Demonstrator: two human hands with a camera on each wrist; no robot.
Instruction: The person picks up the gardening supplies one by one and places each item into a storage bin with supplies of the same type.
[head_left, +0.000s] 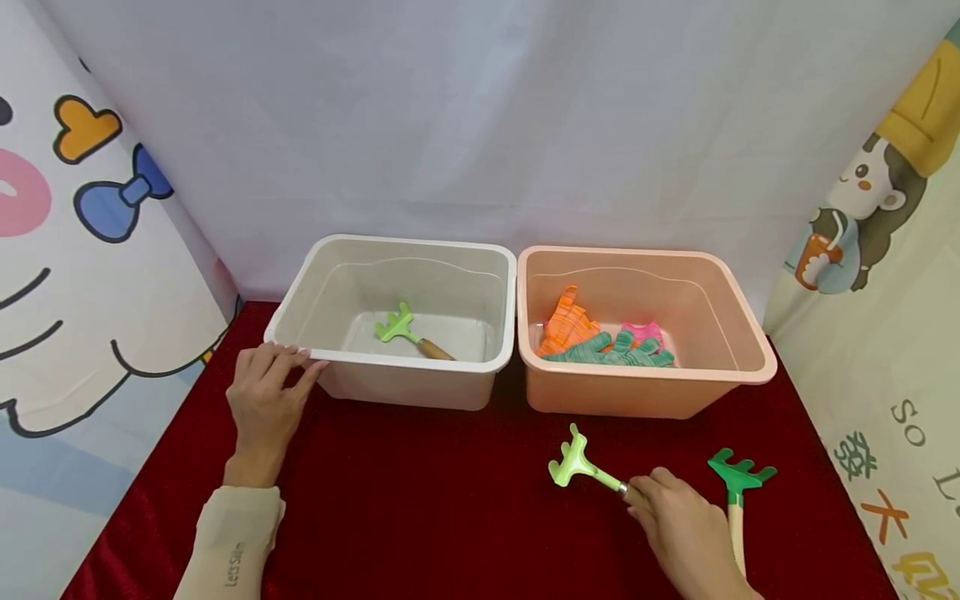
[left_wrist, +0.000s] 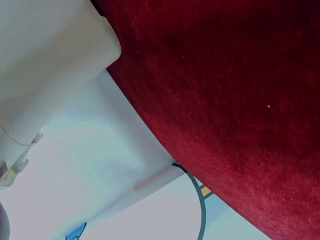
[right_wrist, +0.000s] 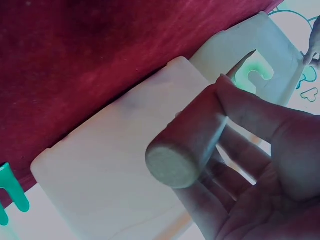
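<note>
My right hand (head_left: 678,525) grips the wooden handle of a light green hand rake (head_left: 576,464) over the red cloth, its tines pointing up and left. In the right wrist view, the round butt of the handle (right_wrist: 172,165) shows between thumb and fingers. At the near left corner of a white plastic bin (head_left: 412,385), my left hand (head_left: 264,408) holds the rim, fingers over it and thumb along the front. A second light green rake (head_left: 400,323) with a wooden handle lies inside that bin. The left wrist view shows the bin's wall (left_wrist: 50,55), not the fingers' hold.
To the right of the white bin stands a peach bin (head_left: 607,398) with an orange glove (head_left: 566,327), a green glove (head_left: 626,354) and something pink (head_left: 647,333) in it. A dark green rake (head_left: 738,477) lies on the red cloth (head_left: 420,500) beside my right hand.
</note>
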